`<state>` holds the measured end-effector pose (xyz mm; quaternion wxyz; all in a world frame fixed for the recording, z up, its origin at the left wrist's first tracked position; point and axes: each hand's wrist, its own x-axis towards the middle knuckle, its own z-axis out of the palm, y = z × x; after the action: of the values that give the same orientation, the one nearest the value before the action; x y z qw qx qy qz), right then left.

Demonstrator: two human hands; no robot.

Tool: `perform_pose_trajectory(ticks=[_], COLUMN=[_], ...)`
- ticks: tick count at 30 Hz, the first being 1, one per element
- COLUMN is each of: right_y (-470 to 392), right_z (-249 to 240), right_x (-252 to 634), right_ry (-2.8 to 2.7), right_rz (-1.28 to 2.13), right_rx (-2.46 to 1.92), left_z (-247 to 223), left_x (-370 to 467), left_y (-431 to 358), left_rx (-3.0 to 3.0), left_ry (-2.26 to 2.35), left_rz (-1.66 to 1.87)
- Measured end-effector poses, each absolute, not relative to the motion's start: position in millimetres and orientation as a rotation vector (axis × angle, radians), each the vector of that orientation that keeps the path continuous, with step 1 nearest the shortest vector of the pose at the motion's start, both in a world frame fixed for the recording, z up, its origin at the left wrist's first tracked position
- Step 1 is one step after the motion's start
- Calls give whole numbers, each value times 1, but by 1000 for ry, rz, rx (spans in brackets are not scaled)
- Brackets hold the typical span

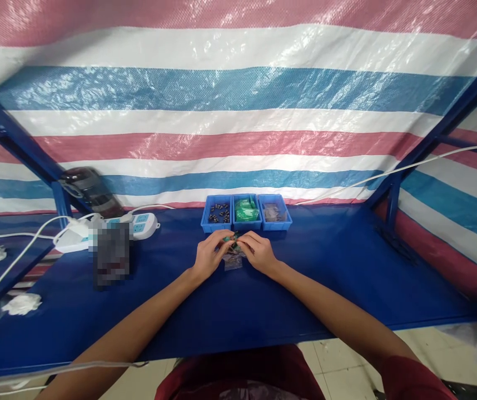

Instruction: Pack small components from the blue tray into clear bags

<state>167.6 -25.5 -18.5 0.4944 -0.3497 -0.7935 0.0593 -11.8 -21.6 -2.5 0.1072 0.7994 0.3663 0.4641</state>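
Note:
My left hand (211, 255) and my right hand (258, 253) meet over the blue table, fingers pinched together on a small green and dark item (235, 240) that their fingertips partly hide. Beneath the fingertips lies a clear plastic bag (233, 262). Just beyond the hands, three blue bins stand side by side. Several small dark metallic parts (219, 213) are in the left bin (217, 226). The middle bin (247, 225) holds green packets (247, 209). Clear bags (273, 212) lie in the right bin (276, 226).
On the left are a white power strip (143, 225) with plugs and cables, a blurred dark object (112, 255), a dark bottle (92, 191) and crumpled white tissue (22, 304). A striped sheet (238, 122) hangs behind the blue table (230, 322).

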Motion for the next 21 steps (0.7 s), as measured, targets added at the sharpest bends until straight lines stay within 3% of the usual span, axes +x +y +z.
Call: perform_pose_trajectory(ticks=[21], right_y=[-27], right_z=[-17], right_x=[169], right_ry=[-1950], right_rz=[172], right_rx=[-874], left_z=[2], left_x=[-9], left_y=[-23], left_rx=[2390], left_ry=[1020], left_rz=[1486])
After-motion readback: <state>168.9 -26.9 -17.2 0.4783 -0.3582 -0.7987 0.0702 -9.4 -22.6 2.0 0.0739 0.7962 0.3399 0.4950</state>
